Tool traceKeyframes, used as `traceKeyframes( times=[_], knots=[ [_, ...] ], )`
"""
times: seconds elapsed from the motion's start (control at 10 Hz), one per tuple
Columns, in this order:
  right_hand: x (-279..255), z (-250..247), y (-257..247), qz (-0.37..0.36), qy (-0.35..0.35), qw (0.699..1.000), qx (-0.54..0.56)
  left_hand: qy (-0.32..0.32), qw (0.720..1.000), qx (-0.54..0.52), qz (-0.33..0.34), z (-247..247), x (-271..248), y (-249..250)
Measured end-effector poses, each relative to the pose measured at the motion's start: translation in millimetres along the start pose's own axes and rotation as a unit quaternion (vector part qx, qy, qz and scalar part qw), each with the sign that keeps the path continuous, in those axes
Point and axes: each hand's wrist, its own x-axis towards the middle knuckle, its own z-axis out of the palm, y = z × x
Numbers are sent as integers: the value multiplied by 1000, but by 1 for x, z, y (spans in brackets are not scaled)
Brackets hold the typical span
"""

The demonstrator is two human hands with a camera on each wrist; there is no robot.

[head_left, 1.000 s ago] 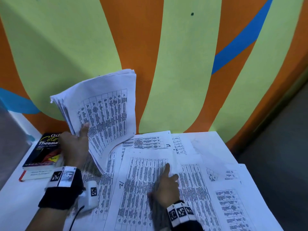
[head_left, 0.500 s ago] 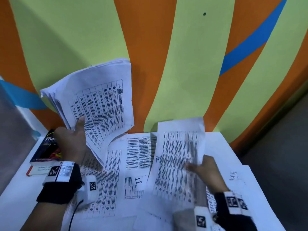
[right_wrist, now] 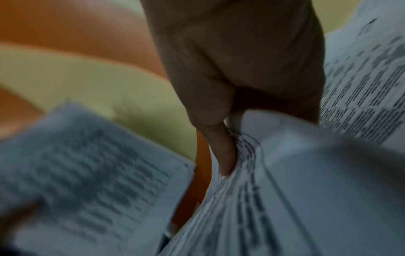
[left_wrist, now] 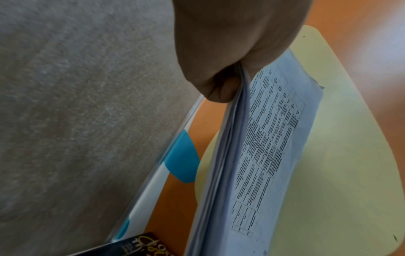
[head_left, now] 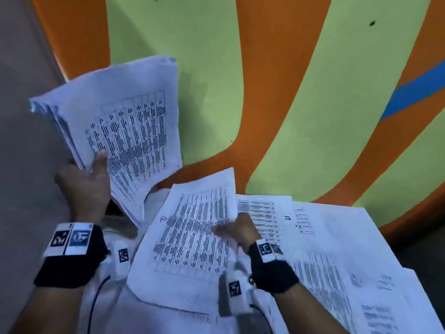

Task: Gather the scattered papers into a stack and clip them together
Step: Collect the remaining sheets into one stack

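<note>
My left hand (head_left: 84, 186) grips a thick sheaf of printed papers (head_left: 127, 131) by its lower edge and holds it upright above the table's left side; the left wrist view shows the hand (left_wrist: 223, 76) pinching that sheaf (left_wrist: 258, 155). My right hand (head_left: 237, 231) pinches the right edge of a single printed sheet (head_left: 192, 235), lifted and tilted over the table's middle. In the blurred right wrist view, the thumb (right_wrist: 223, 152) presses on that sheet (right_wrist: 274, 199). More printed sheets (head_left: 325, 249) lie scattered flat on the table to the right.
A wall painted in orange, green and blue bands (head_left: 289, 92) rises directly behind the table. A dark book (left_wrist: 140, 246) lies on the table's left end under the held sheaf. Grey floor (head_left: 24, 165) lies to the left of the table.
My right hand lifted one sheet off the table and has carried it left toward the held sheaf. The view has swung left. My left hand keeps its hold on the sheaf.
</note>
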Motion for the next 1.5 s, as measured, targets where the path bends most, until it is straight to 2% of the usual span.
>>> traceKeyframes(
  times=[0.1, 0.2, 0.3, 0.4, 0.5, 0.6, 0.7, 0.8, 1.0, 1.1, 1.2, 1.3, 1.4, 1.5],
  knots=[
    [34, 39, 9, 29, 15, 977, -208, 0, 1000, -6, -4, -2, 0, -6],
    [54, 74, 10, 88, 152, 939, -295, -6, 1000, -10, 0, -2, -4, -9],
    [60, 83, 20, 63, 108, 946, -298, -12, 1000, 1, 9, 0, -4, -10],
    [57, 87, 19, 35, 120, 962, -244, -16, 1000, -6, 2, 5, -5, -9],
    [54, 80, 17, 67, 169, 968, -174, -26, 1000, -17, -6, 9, -8, -6],
    [41, 62, 26, 70, 221, 973, -4, -34, 999, -31, 2, 10, -15, 3],
    [20, 33, 52, 76, 267, 937, 211, -39, 998, -47, 9, 10, -21, 8],
    [-5, 1, 76, 121, 264, 898, 330, -50, 998, -43, 19, 19, -22, 2],
    [-37, -49, 105, 136, 272, 877, 373, -78, 997, -5, 23, 37, -26, -5],
    [-5, -53, 113, 131, 259, 871, 396, -86, 996, -18, 17, 43, -36, 5],
    [9, -59, 102, 120, 252, 869, 409, -94, 995, -33, 19, 47, -39, 8],
    [-3, -65, 85, 123, 263, 861, 419, -118, 992, -33, -6, 50, -36, 1],
    [-16, -69, 74, 69, 339, 846, 407, -136, 990, -11, -24, 54, -34, -7],
    [-41, -85, 50, -83, 423, 869, 242, -155, 987, 18, -33, 57, -40, -2]
  ],
)
